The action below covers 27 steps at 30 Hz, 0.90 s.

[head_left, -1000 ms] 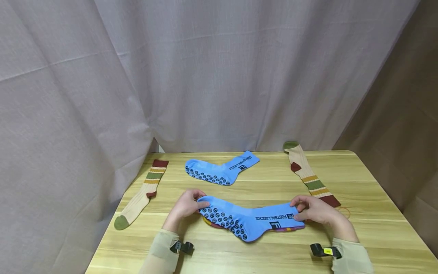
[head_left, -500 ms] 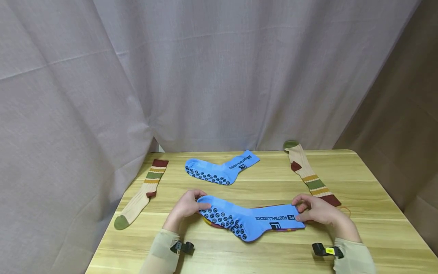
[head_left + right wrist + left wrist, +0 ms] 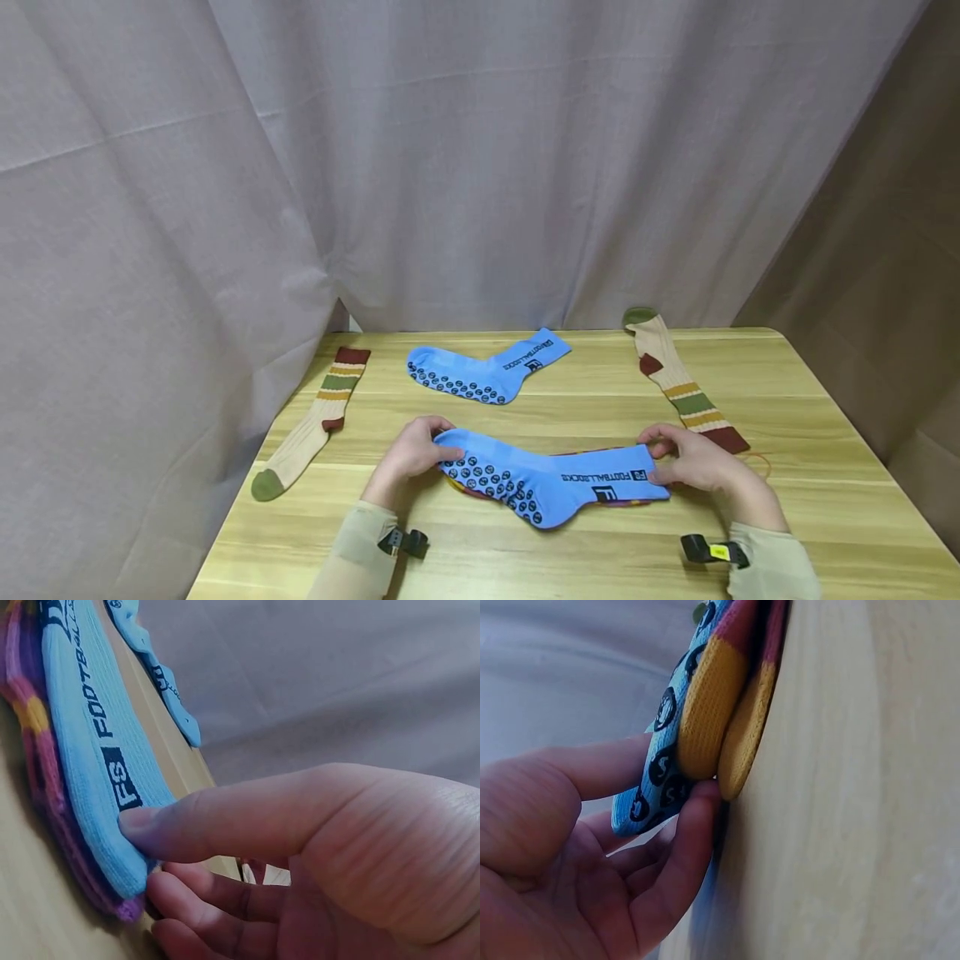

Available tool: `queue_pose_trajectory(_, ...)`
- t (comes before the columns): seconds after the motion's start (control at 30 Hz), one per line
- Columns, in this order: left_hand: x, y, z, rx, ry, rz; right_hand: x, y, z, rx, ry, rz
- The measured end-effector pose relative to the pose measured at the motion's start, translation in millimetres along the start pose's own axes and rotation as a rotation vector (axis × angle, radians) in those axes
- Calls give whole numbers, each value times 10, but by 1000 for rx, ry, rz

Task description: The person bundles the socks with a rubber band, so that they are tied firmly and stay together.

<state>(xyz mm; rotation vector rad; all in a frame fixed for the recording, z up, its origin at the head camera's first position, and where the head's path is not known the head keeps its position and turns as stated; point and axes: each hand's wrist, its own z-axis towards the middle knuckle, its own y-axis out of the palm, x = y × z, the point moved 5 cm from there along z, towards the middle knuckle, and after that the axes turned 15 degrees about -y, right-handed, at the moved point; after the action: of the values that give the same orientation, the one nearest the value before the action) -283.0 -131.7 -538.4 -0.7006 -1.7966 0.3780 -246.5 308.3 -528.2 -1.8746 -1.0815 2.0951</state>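
A blue football sock [image 3: 532, 475] with black grip dots lies sole-side toward the front of the table. My left hand [image 3: 411, 452] pinches its toe, thumb on the dotted face. At the other end, my right hand [image 3: 693, 458] holds the cuff, its thumb [image 3: 180, 825] pressed near the printed letters. Beneath the blue sock lie two layers of knitted sock, with yellow toes [image 3: 709, 712] in the left wrist view and a purple, pink and yellow leg [image 3: 45, 765] in the right wrist view. Most of these layers are hidden by the blue sock.
A second blue sock [image 3: 465, 375] lies farther back on the wooden table [image 3: 570, 567]. Cream striped socks lie at the left [image 3: 311, 425] and at the right [image 3: 678, 379]. A thin orange loop [image 3: 761, 462] sits beside my right wrist. A grey curtain [image 3: 480, 167] hangs behind.
The held blue sock's leg has shifted slightly, so less of the patterned layer shows along its lower edge and a thin strip shows above. Both hands stay at its ends.
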Motion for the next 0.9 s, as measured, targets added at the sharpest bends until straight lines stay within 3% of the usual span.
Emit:
queue_pose_trajectory(0.37,24,15,12,42,5,49,-24,16,48,30,23,-109)
queue_pose_trajectory(0.9,18,0,27,95,14,50,-9,27,70,89,-29,-114)
